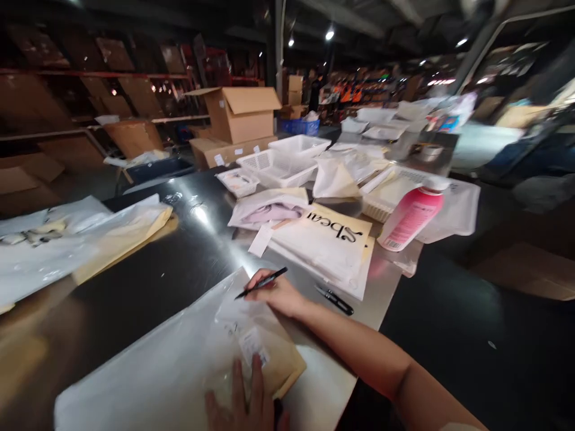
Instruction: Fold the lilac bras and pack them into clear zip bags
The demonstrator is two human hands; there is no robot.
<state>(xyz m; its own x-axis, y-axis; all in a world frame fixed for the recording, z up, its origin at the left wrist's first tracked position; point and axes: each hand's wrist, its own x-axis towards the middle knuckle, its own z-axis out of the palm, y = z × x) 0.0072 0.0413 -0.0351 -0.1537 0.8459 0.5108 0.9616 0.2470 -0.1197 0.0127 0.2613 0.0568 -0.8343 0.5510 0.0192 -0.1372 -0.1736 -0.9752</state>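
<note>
The right hand point(278, 294) has its fingers closed around a slim black pen point(276, 275), gripped low as if for control, its tip at or just above the clear plastic bag point(148, 365); touching or not, I cannot tell. The left hand point(254, 416) lies palm down with fingers spread and nothing grasped, its fingertips by the small printed label point(253, 346), presumably to keep the slippery plastic flat. The bag lies on the metal surface point(206, 233) at its near edge, right before the person. Black snips point(338, 301) lie just beyond the right forearm, perhaps kept within reach.

As for writing, the label's print is too blurred to read. Bold black lettering on the stacked packets point(323, 245) faces the other way and may read "Sbear". The pink bottle point(415, 214) carries small text and a barcode, its words illegible.
</note>
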